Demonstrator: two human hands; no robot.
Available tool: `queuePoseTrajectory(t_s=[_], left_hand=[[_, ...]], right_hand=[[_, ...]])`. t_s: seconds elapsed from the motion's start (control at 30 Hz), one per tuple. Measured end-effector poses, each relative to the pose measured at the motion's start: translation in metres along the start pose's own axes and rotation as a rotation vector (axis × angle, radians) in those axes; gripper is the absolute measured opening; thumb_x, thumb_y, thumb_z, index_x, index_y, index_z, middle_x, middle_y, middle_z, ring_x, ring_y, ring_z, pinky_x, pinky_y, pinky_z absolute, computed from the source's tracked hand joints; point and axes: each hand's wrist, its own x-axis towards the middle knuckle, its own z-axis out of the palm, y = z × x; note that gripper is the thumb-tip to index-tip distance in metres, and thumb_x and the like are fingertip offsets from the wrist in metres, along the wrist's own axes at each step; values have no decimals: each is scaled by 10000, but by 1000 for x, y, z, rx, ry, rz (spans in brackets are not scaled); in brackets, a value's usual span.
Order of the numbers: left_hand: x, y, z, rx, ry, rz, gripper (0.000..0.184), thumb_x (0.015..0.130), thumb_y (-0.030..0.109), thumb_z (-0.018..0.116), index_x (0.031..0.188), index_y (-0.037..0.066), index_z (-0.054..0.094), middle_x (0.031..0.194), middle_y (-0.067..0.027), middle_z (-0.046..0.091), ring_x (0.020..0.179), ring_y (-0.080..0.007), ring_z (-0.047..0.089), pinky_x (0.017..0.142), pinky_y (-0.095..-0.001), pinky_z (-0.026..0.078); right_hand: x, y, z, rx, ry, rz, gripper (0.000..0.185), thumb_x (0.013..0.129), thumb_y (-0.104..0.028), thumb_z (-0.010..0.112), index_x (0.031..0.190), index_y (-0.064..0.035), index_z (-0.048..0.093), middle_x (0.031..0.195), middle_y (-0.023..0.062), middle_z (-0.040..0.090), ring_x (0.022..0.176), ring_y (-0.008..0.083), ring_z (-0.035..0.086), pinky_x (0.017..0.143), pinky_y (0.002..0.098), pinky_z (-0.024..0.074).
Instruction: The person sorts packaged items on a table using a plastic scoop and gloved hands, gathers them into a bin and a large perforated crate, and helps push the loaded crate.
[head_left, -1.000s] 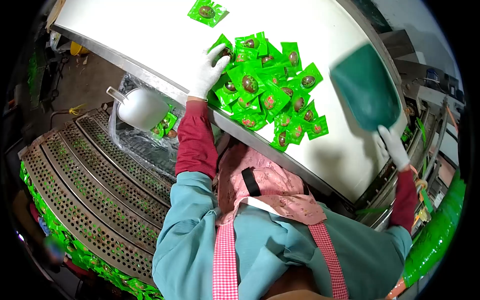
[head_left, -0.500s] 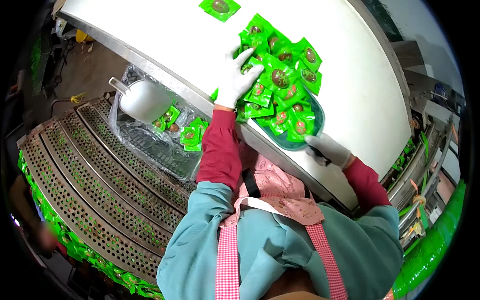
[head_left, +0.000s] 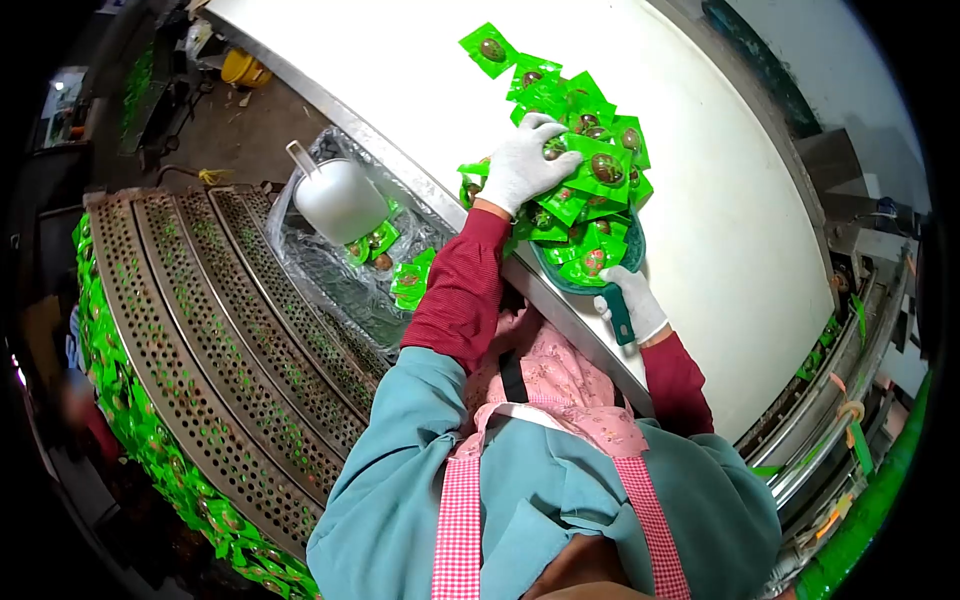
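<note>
My left hand (head_left: pixel 528 163), in a white glove, presses on a pile of green packets (head_left: pixel 607 168), each with a brown egg-like thing showing on it. Its thumb and fingers are apart around one packet's edge. The packets fill and overhang a dark green scoop (head_left: pixel 641 248) lying at the table's near edge. My right hand (head_left: pixel 642 305), also gloved, is closed at the scoop's green handle (head_left: pixel 619 316); part of its fingers is hidden behind the handle. One single packet (head_left: pixel 489 50) lies at the pile's far end.
Left of the white table (head_left: pixel 740 230), a plastic-lined crate (head_left: pixel 345 300) holds a white scoop-like container (head_left: pixel 340 203) and some green packets. Perforated metal slats (head_left: pixel 200 380) curve beyond it, with many packets along their outer side. A yellow bucket (head_left: pixel 245 68) stands on the floor.
My left hand has moved over the packets, its fingers more curled. The scoop has come round with its handle turned toward me, and my right hand has shifted with it. The view has shifted too.
</note>
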Motion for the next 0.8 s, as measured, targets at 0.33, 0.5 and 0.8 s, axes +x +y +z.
queuePoseTrajectory(t_s=[0.33,0.5,0.8], left_hand=[[-19,57,-123,-26,266,59,480,713,446,636,1019,78,679,1080,-164,604,923,-346,637,839,-425,509],[-56,85,-218,179,444,-19,495,686,490,633,1001,115,702,1081,-139,597,934,-335,636,827,-413,518],[-200,100,-449,585,861,-202,422,725,459,598,959,133,729,1107,-148,637,1001,-306,624,886,-402,498]], right_hand=[[-62,-44,66,-227,-151,-255,187,871,-301,597,914,-134,525,579,-4,518,414,90,487,358,202,395],[-87,-63,119,-412,-374,-442,225,892,-302,568,938,-82,568,700,33,612,412,55,472,336,165,374],[-171,-62,325,-588,-879,-391,230,930,-296,536,836,-87,564,544,0,520,375,65,436,345,182,350]])
